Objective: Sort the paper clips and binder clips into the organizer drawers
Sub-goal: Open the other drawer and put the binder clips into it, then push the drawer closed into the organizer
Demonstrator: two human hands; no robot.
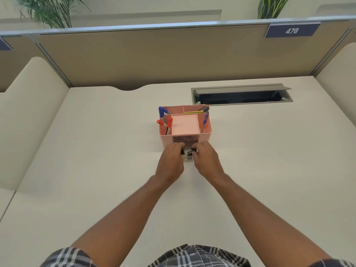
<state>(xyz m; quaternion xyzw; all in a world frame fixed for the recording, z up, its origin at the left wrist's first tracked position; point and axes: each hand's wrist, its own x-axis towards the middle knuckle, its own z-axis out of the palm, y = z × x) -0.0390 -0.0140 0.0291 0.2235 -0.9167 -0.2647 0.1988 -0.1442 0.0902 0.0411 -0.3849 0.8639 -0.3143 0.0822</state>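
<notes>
Head view shows a pale desk (96, 151) walled at its back edge by a tan partition (154, 56) bearing a blue tag (292, 31) marked 476. An open cable hatch (241, 95) is sunk into the desk near the back edge, right of centre. Plants (50, 10) stand behind the partition.

Both bare forearms reach forward from the near edge, over a plaid shirt (192, 256).

A pink organizer (205, 136) sits at mid-desk, just in front of the hatch's left end. Blue and red markers (161, 112) stick up from its left compartments, pencils (198, 110) lie in the back one, and a blue pen (205, 117) leans in the right one. Its top tray (185, 125) holds nothing visible. A clear drawer (187, 158) is pulled out of the organizer's front, toward the near edge.

The left hand (170, 160) and right hand (206, 160) meet over that drawer, fingers curled in. Black binder clips (189, 152) show between the fingertips, in or just above the drawer; each hand seems pinched on a clip, though blur hides the exact hold. Paper clips cannot be made out.
</notes>
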